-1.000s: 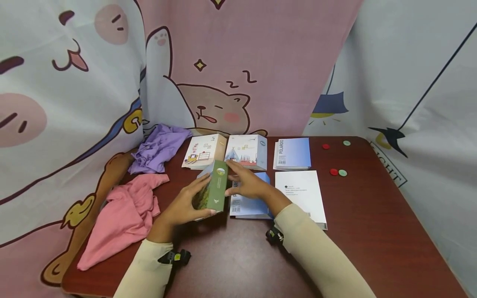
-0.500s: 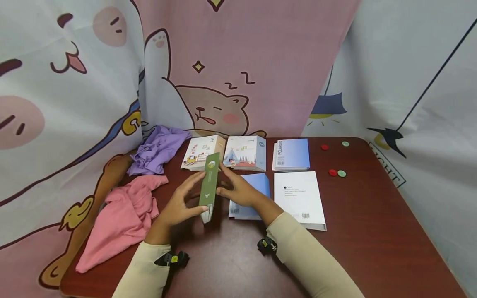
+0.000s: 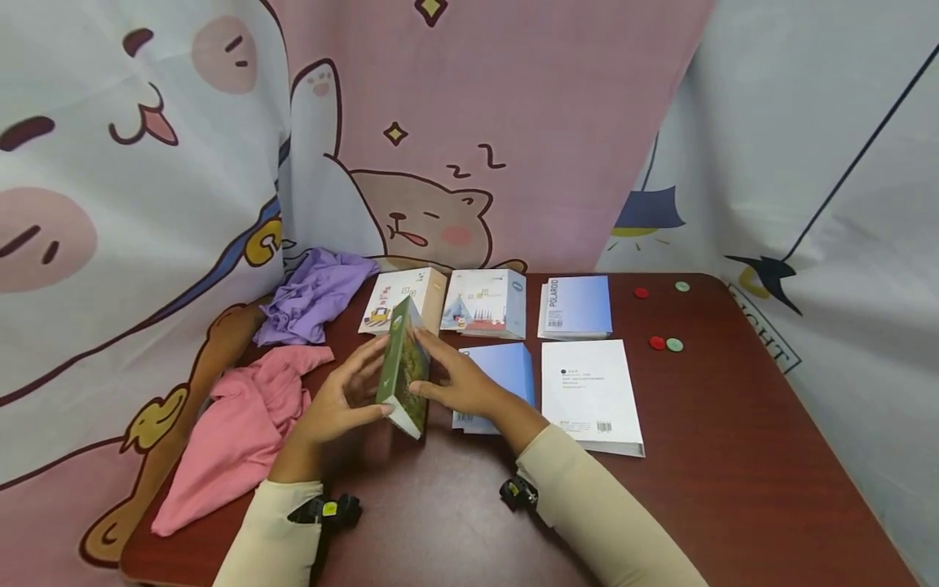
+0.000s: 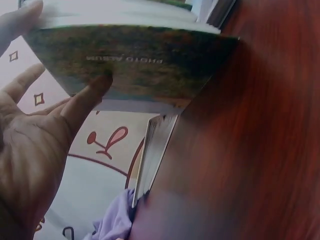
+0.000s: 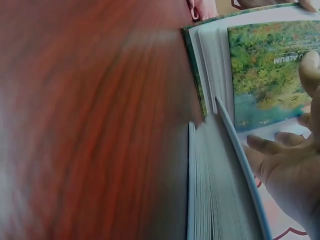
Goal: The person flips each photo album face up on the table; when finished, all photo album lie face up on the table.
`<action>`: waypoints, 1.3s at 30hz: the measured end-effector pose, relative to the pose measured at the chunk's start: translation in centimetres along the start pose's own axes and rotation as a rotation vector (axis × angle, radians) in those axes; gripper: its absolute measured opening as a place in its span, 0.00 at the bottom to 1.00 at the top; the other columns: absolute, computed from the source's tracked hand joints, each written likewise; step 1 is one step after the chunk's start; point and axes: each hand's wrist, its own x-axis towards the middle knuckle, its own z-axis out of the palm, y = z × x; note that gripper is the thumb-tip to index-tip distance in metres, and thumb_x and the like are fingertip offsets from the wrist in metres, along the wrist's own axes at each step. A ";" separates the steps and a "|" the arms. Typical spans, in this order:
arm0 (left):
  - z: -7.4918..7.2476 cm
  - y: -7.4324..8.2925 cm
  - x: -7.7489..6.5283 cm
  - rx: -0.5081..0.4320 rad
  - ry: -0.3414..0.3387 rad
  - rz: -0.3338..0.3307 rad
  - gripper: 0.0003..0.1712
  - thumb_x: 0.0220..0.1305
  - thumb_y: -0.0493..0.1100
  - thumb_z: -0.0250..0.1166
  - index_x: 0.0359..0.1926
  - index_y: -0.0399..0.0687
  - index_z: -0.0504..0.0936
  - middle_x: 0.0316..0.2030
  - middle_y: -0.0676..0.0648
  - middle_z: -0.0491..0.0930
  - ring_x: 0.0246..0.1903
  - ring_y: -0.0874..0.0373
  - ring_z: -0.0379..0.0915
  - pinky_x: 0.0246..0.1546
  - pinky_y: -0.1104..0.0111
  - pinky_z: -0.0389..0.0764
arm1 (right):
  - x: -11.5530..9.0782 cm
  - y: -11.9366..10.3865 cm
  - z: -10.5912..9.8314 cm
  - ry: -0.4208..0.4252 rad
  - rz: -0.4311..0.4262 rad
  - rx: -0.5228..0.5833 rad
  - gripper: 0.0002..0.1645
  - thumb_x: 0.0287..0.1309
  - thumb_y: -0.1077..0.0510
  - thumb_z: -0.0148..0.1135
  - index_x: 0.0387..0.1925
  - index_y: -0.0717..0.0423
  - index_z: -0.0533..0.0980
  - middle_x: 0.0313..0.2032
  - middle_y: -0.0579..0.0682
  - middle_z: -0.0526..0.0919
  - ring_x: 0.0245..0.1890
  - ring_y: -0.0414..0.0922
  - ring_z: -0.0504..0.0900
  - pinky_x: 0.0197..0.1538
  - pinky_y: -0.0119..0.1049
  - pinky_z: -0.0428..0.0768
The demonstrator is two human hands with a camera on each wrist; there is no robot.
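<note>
Between my two hands a green photo album (image 3: 406,377) stands tilted on edge above the table, its spine turned partly toward me. My left hand (image 3: 332,412) holds it from the left, thumb at the lower end of the spine and fingers along the cover. From the other side my right hand (image 3: 465,383) holds the cover, fingers near the upper edge and thumb lower down. The left wrist view shows the printed words on the album cover (image 4: 145,60). In the right wrist view the album's page edges (image 5: 212,55) show beside the right hand (image 5: 295,165).
Behind lie two white illustrated albums (image 3: 394,297) (image 3: 484,300) and a blue Polaroid album (image 3: 579,304). Another blue album (image 3: 506,371) and a white one (image 3: 590,391) lie to the right. Pink cloth (image 3: 242,428) and purple cloth (image 3: 317,293) lie left; red and green discs (image 3: 656,343) lie right.
The album has turned from a leaning position to nearly upright, its spine shifting left and the right-hand cover coming into sight. Both hands have moved slightly left with it.
</note>
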 end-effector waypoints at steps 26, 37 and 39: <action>-2.1 1.3 -1.9 0.436 0.098 -0.318 0.60 0.65 0.36 0.79 0.89 0.49 0.53 0.80 0.32 0.67 0.70 0.34 0.75 0.58 0.66 0.86 | -0.2 -0.2 2.3 -0.008 0.136 -0.084 0.54 0.67 0.45 0.77 0.85 0.53 0.61 0.89 0.60 0.47 0.87 0.65 0.52 0.83 0.67 0.62; -3.1 0.8 -2.7 0.693 0.106 -0.367 0.54 0.58 0.42 0.85 0.81 0.35 0.68 0.78 0.30 0.70 0.77 0.31 0.66 0.75 0.37 0.69 | 0.0 -0.1 2.6 -0.053 0.214 -0.144 0.55 0.64 0.43 0.80 0.85 0.52 0.63 0.88 0.61 0.48 0.86 0.65 0.55 0.83 0.65 0.65; -3.1 0.8 -2.8 0.718 0.093 -0.394 0.54 0.57 0.43 0.85 0.80 0.35 0.69 0.77 0.29 0.70 0.77 0.29 0.66 0.74 0.35 0.69 | 0.0 -0.1 2.8 -0.063 0.218 -0.173 0.55 0.64 0.43 0.80 0.84 0.53 0.64 0.88 0.62 0.49 0.86 0.65 0.56 0.82 0.64 0.66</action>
